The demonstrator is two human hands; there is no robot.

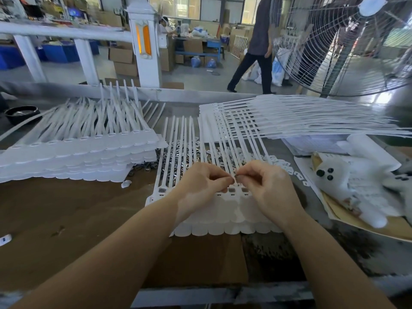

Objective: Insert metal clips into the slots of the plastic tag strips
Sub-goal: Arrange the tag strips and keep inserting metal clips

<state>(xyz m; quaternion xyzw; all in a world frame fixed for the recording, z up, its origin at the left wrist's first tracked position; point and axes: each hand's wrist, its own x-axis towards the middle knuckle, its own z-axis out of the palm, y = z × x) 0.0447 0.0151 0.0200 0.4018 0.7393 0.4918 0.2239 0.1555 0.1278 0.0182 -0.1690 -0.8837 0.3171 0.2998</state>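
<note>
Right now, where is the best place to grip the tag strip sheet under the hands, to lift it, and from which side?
Probably grip the tag strip sheet by its solid scalloped tag edge, from the near side. That band is broad and joined; the far tails are thin, loose and lie over the metal clips.

The clip pinched between the left hand (201, 186) and right hand (265, 188) is hidden by fingertips; several slots of the tag strip (223, 221) are covered too.

Both bare forearms reach forward, left hand (201, 182) and right hand (266, 186) meeting fingertip to fingertip, fingers curled in a pinching grip
</note>
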